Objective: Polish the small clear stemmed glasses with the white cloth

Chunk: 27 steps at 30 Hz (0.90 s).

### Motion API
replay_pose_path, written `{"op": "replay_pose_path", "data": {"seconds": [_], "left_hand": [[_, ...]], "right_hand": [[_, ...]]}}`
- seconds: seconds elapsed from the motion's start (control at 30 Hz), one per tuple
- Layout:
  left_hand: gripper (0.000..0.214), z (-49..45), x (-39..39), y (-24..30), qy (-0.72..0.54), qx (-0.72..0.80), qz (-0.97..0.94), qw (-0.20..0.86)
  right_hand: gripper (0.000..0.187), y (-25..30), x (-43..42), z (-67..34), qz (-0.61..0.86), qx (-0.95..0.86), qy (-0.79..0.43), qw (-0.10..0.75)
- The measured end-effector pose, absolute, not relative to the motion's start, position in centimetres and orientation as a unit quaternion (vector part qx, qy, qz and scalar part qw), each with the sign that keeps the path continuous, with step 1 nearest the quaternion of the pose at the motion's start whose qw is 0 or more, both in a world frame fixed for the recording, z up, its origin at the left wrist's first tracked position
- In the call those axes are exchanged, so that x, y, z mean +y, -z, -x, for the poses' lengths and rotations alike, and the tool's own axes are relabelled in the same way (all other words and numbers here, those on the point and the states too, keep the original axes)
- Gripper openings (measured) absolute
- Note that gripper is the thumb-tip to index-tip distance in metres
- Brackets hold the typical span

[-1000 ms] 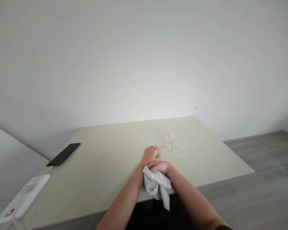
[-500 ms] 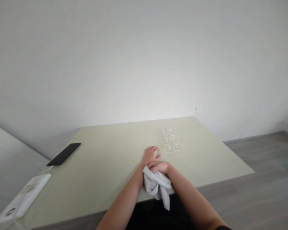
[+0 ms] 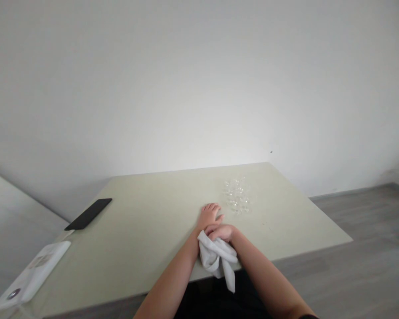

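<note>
My left hand [image 3: 209, 215] lies palm down on the pale table [image 3: 146, 221], fingers stretched out and holding nothing. My right hand [image 3: 221, 231] rests at the left wrist, its fingers curled round a crumpled white cloth [image 3: 216, 254]. One end of the cloth hangs over the table's front edge. Just beyond my hands, to the right, is a cluster of small clear, shiny pieces [image 3: 237, 195]; what kind they are I cannot make out.
A flat black panel [image 3: 89, 214] lies at the table's left edge. Nearer me on that side is a white box or packet [image 3: 33, 274] with a dark round mark. A bare wall [image 3: 193, 88] stands behind the table, and grey floor [image 3: 352, 212] shows at right.
</note>
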State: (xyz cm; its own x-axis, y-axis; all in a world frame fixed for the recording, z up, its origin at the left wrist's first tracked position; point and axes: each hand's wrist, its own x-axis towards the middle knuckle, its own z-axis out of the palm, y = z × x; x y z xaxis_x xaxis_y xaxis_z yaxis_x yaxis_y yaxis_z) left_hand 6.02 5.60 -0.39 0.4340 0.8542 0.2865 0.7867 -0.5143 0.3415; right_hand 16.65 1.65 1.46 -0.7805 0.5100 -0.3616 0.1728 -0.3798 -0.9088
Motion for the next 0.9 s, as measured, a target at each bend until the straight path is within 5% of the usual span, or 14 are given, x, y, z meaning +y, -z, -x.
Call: {"op": "replay_pose_path", "data": {"seconds": [0.27, 0.43, 0.67, 0.9], "left_hand": [[0.024, -5.8, 5.5, -0.1, -0.276, 0.476, -0.83, 0.097], [0.024, -6.2, 7.5, -5.6, -0.415, 0.472, -0.775, 0.069], [0.039, -11.6, 12.7, -14.6, -0.205, 0.425, -0.881, -0.049], [0.043, -14.9, 15.8, -15.2, -0.002, 0.416, -0.908, -0.047]], "right_hand": [[0.019, -0.9, 2.0, -16.9, 0.285, -0.55, -0.778, 0.101], [0.018, 0.4, 2.7, -16.7, 0.273, -0.543, -0.792, 0.065], [0.021, 2.1, 3.4, -16.7, 0.256, -0.533, -0.803, 0.068], [0.024, 2.1, 3.5, -16.7, 0.256, -0.527, -0.807, 0.069]]}}
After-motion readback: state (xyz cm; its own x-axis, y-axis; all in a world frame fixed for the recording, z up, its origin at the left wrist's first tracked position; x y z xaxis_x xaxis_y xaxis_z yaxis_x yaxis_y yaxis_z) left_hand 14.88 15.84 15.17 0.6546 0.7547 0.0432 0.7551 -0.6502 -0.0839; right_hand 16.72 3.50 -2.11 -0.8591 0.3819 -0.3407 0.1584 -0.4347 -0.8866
